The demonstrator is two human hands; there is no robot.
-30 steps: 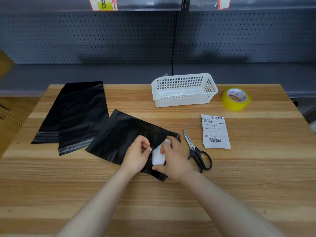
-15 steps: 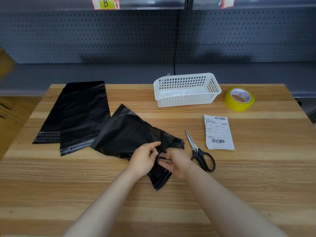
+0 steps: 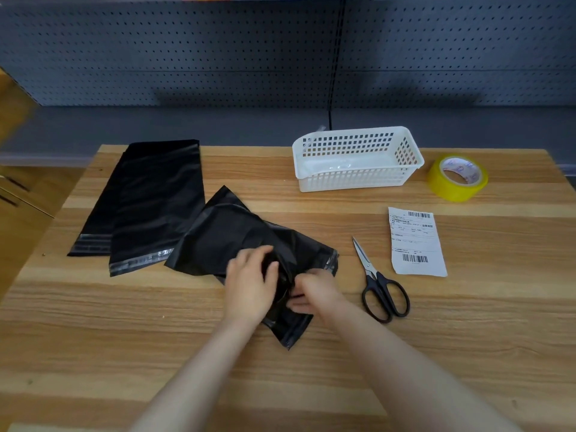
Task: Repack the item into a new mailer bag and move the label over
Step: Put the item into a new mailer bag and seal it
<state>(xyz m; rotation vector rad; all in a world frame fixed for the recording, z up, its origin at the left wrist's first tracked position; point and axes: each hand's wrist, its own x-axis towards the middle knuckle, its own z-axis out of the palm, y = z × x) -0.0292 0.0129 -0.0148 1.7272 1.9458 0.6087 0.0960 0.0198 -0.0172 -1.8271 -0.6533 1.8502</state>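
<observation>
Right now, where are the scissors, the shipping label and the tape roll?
scissors (image 3: pixel 374 274), head view, at the pivot between blades and handles.
shipping label (image 3: pixel 416 241), head view, middle of the white paper.
tape roll (image 3: pixel 448 189), head view, yellow outer wall.

Wooden table (image 3: pixel 124 353) carries black mailer bags (image 3: pixel 149 201), white basket (image 3: pixel 358 182), tape (image 3: pixel 448 188), label (image 3: pixel 416 241), scissors (image 3: pixel 378 288)

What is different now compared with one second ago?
The white item has vanished, apparently into the bag, which now bulges. The left hand and right hand grip its mouth. The scissors, label, tape, basket and spare bags stayed put.
</observation>
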